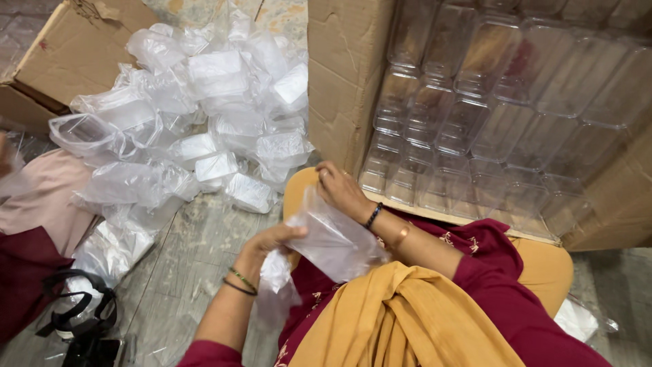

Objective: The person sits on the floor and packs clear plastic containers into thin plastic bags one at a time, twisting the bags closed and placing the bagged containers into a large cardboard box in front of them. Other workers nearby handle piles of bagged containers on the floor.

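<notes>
My left hand (266,243) and my right hand (343,190) both grip a clear plastic container wrapped in a thin transparent bag (333,239), held over my lap. The left hand pinches the bag's lower left edge, where loose plastic film (277,285) hangs down. The right hand holds the bag's upper end. Bangles sit on both wrists. My lap is covered by maroon cloth and a mustard scarf (401,319).
A heap of bagged clear containers (204,122) lies on the floor to the left. An open cardboard box (343,81) on the right holds stacked clear containers (489,115). Another cardboard box (61,54) lies at top left. Black straps (78,316) lie at bottom left.
</notes>
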